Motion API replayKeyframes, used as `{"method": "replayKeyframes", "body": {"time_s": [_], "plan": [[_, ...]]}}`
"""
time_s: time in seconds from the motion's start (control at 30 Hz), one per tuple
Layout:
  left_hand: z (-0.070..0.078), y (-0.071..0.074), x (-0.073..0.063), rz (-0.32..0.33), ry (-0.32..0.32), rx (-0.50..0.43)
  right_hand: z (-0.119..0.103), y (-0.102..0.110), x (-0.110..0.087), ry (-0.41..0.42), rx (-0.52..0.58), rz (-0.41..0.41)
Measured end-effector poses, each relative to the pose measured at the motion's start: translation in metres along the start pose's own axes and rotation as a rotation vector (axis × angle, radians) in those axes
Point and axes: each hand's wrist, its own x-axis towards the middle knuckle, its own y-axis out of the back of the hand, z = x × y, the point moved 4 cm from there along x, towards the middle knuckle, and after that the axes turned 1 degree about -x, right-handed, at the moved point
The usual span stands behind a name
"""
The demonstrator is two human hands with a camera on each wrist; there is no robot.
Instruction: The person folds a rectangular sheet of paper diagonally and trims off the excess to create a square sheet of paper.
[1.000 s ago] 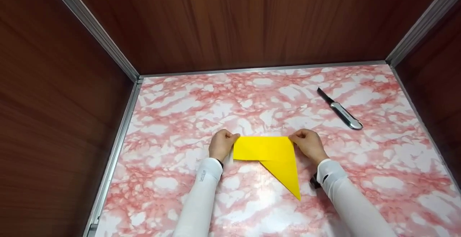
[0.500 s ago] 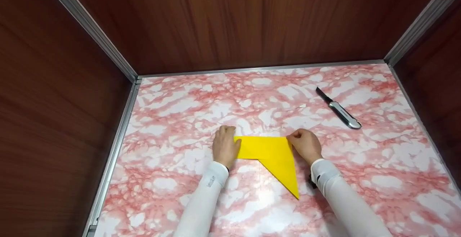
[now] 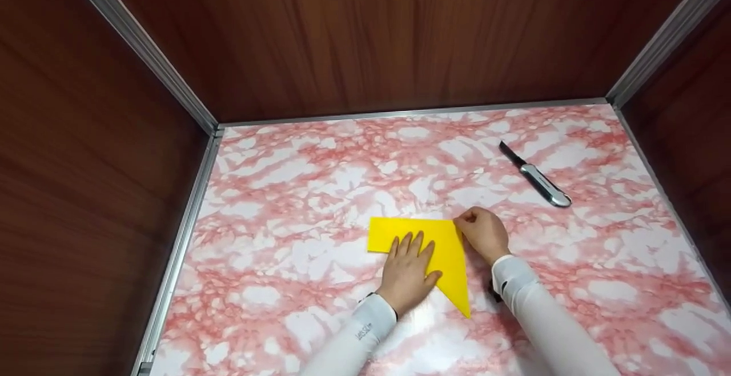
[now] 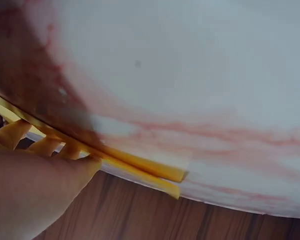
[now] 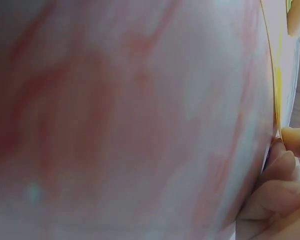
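"Starting far left, head view. What's there?"

"Dark wooden panel, then the marbled worktop filling the middle and bottom. Left sleeve comes up from the bottom edge."

"Main thing?"

"Yellow paper, flat on the worktop, just below and right of frame centre. Square end on its left, pointed flap aimed at the lower right. Looks folded; the left wrist view seems to show two layers slightly apart at one end."

"Left hand?"

"Laid across the paper's lower middle. Fingers straight and spread, not grasping. Thumb out by the slanted edge. Probably pressing so the layers lie flat and don't slide; spread fingers cover more of the sheet."

"Right hand?"

"Right of it, at the paper's upper right corner. Thumb and fingertip pinch that corner, other fingers curled in; the right wrist view backs up the pinch. My read: it anchors the corner so pressure from the other side doesn't shift the sheet."

"Anything further right?"

"Cutter knife, upper right of the frame, lying diagonally, narrow dark end to the upper left. Well apart from the paper, neither hand on it. Likely parked there to keep it out of the way. Then the right panel at the edge."
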Motion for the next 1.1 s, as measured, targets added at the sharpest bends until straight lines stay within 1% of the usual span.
{"method": "replayKeyframes", "body": {"time_s": [0.07,0.1,0.17,0.23,0.3,0.37,0.4,0.43,0.47,0.53,0.63,0.8,0.9,1.0,1.1], "plan": [[0.000,-0.001,0.000,0.004,-0.003,-0.010,0.000,0.003,-0.001,0.015,-0.009,0.009],[0.000,-0.001,0.000,0.007,-0.008,-0.015,-0.001,0.005,-0.002,0.037,-0.024,0.019],[0.001,-0.002,0.000,0.011,-0.014,-0.017,-0.004,0.010,-0.005,0.112,-0.066,0.044],[0.001,-0.002,0.000,0.013,-0.017,-0.011,-0.009,0.014,-0.010,0.241,-0.146,0.055],[0.001,-0.002,0.001,0.011,-0.013,0.000,-0.014,0.015,-0.017,0.406,-0.248,0.030],[0.001,-0.002,0.001,0.001,-0.005,0.014,-0.017,0.013,-0.025,0.562,-0.353,-0.032],[0.001,-0.002,0.001,-0.004,-0.001,0.018,-0.017,0.011,-0.029,0.624,-0.405,-0.071],[0.001,-0.003,0.001,-0.008,0.002,0.019,-0.016,0.009,-0.033,0.671,-0.451,-0.112],[0.001,-0.003,0.001,-0.010,0.004,0.020,-0.014,0.007,-0.036,0.696,-0.491,-0.148],[0.001,-0.003,0.001,-0.013,0.005,0.023,-0.010,0.004,-0.040,0.712,-0.551,-0.201],[0.001,-0.002,0.000,-0.017,0.011,0.039,-0.005,0.002,-0.044,0.702,-0.600,-0.222],[0.002,0.001,-0.002,-0.052,0.029,0.100,-0.005,0.000,-0.048,0.726,-0.634,-0.201],[0.003,0.003,-0.002,-0.074,0.037,0.121,-0.005,-0.001,-0.050,0.723,-0.651,-0.193],[0.003,0.004,-0.001,-0.085,0.039,0.135,-0.005,-0.002,-0.052,0.717,-0.662,-0.183],[0.004,0.005,-0.001,-0.091,0.034,0.157,-0.005,-0.002,-0.054,0.741,-0.662,-0.162]]}}
